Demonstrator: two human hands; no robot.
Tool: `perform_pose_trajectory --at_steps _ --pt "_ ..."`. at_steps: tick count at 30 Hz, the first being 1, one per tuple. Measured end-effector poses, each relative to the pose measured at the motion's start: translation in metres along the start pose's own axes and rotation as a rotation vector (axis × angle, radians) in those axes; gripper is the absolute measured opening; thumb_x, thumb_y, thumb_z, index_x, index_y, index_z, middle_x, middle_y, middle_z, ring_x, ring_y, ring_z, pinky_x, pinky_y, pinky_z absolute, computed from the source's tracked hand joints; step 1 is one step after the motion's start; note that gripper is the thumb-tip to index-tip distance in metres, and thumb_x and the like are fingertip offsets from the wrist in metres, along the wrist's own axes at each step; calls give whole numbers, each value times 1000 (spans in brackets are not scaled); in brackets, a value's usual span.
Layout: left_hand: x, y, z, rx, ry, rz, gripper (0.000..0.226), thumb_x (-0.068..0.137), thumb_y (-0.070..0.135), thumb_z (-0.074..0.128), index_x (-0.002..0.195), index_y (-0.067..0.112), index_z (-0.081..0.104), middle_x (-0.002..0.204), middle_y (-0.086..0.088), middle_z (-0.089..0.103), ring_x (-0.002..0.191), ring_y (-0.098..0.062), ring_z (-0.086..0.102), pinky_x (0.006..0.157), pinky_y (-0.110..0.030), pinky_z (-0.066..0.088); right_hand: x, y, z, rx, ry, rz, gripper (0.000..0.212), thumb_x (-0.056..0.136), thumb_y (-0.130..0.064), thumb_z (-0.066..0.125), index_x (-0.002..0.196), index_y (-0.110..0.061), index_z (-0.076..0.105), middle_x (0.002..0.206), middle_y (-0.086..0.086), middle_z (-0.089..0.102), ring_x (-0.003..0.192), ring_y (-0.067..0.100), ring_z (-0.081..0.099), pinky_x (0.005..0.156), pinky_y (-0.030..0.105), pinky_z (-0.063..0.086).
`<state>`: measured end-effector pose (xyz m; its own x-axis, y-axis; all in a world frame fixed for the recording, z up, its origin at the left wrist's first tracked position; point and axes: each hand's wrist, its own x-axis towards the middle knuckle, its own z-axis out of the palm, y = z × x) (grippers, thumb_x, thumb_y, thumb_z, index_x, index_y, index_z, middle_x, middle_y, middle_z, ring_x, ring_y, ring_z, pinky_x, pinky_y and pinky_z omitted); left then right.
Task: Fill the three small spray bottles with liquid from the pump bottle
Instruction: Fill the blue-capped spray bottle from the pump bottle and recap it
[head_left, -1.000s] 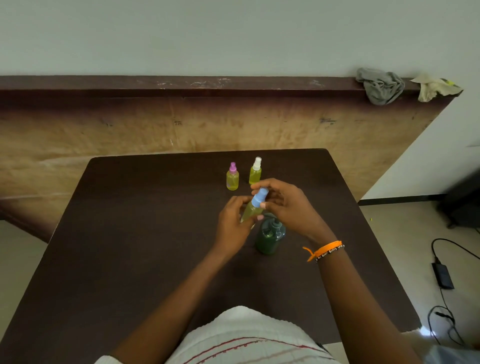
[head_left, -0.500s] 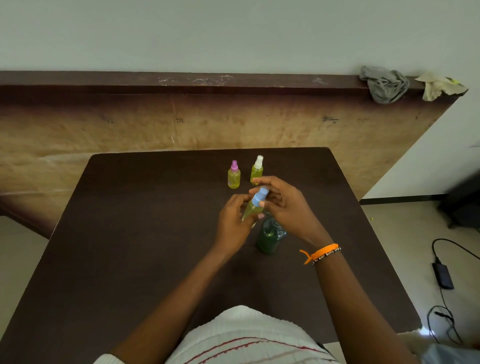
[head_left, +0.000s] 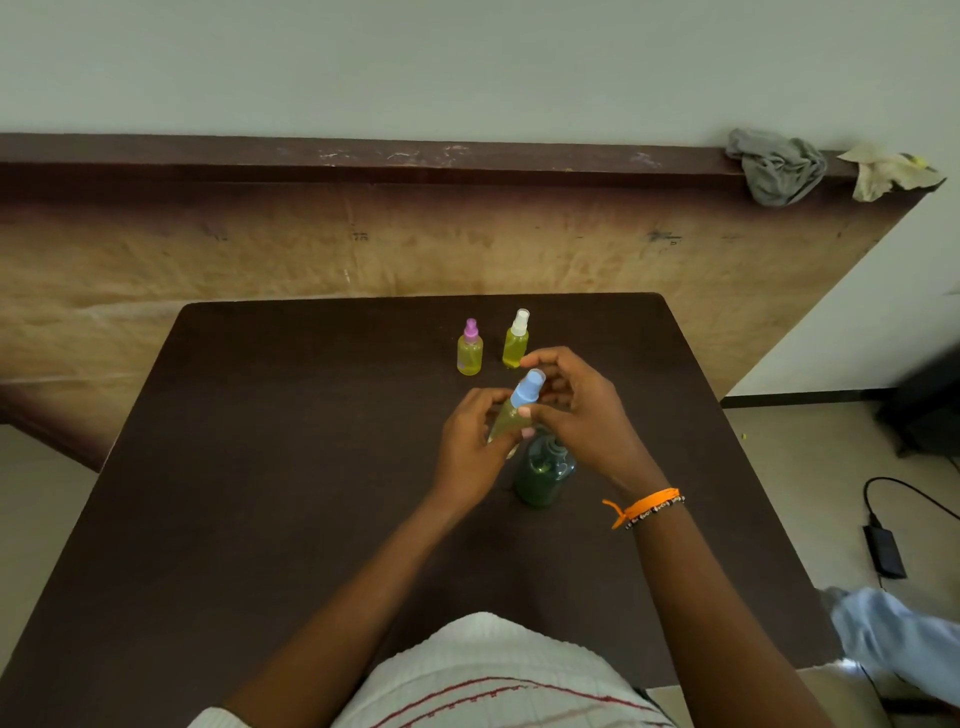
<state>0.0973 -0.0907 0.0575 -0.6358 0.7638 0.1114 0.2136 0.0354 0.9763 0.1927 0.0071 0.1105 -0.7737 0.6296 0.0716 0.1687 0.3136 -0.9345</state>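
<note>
Head view: left hand (head_left: 470, 441) wraps the body of the blue-capped spray bottle (head_left: 514, 410), held tilted above the tabletop (head_left: 260, 467), cap pointing away and to the right. Right hand (head_left: 576, 410) curls around the blue cap, thumb at its base and fingers arched over the top; whether it is twisting cannot be told. Bottle shows yellow-green liquid inside. Judged: small, light, thin plastic, likely slick if wetted; best gripped round the body, cap turned at its collar. Pump bottle (head_left: 544, 473), dark green, stands on the tabletop just beneath the right hand. Pink-capped bottle (head_left: 469, 349) and white-capped bottle (head_left: 516, 340) stand upright beyond both hands, near each other, both showing yellow liquid and capped.
</note>
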Motion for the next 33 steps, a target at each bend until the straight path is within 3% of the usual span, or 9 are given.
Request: perform_pose_trajectory --at_steps 5,9,11,14,17,20,23,27,33 --pt "1 -1 0 -14 -13 13 35 66 35 69 98 27 60 97 6 60 89 -8 59 76 -30 50 2 -5 -8 31 -109 -15 46 80 18 59 110 -16 58 102 6 64 94 8 65 72 21 56" --pt "0 1 0 -54 -24 18 31 68 24 69 98 24 60 96 6 59 87 0 59 75 -24 50 6 -6 -10 -44 -168 -64 46 80 18 56 114 -13 59 99 2 62 98 14 63 86 23 53" --pt "1 0 -1 -66 -26 27 31 69 23 69 99 23 60 97 3 60 88 -3 61 77 -28 51 6 -8 -10 -60 -182 -71 46 80 17 56 114 -15 58 99 1 60 99 15 62 87 23 53" --pt "1 -3 -1 -60 -5 34 30 70 30 69 98 28 60 96 3 61 89 -12 63 79 -40 53 6 -12 -8 -180 -162 -92 42 77 9 67 109 -16 60 102 1 55 93 11 60 80 16 52" --pt "0 -4 -1 -64 7 24 29 67 37 67 95 32 60 93 5 61 88 -16 63 78 -45 54 10 -14 -2 -411 -80 -96 28 73 -8 79 96 -12 63 90 -8 50 79 2 51 67 6 42" --pt "-1 -2 -1 -54 -5 4 36 65 35 70 99 24 61 95 5 61 89 -12 62 79 -43 53 15 -19 -3 -502 -126 -84 16 76 -6 74 84 -14 63 78 -14 51 71 1 51 65 13 38" --pt "1 0 -2 -47 -12 -15 35 65 34 70 98 27 60 99 0 62 91 -12 62 81 -44 52 21 -26 -8 -562 -240 -101 23 73 6 68 86 -13 67 85 -5 58 78 11 56 68 24 44" --pt "2 0 -2 -45 -6 -21 27 64 42 67 90 40 59 99 -3 64 92 -18 63 81 -52 51 27 -35 -13 -607 -360 -175 27 70 15 63 85 -5 71 93 11 64 86 22 60 67 13 41" --pt "2 0 -2 -57 13 -18 34 65 35 71 97 28 61 99 -1 63 91 -17 62 81 -46 52 29 -37 -10 -677 -289 -141 21 78 -7 71 99 -6 66 95 8 60 86 22 57 74 33 47"
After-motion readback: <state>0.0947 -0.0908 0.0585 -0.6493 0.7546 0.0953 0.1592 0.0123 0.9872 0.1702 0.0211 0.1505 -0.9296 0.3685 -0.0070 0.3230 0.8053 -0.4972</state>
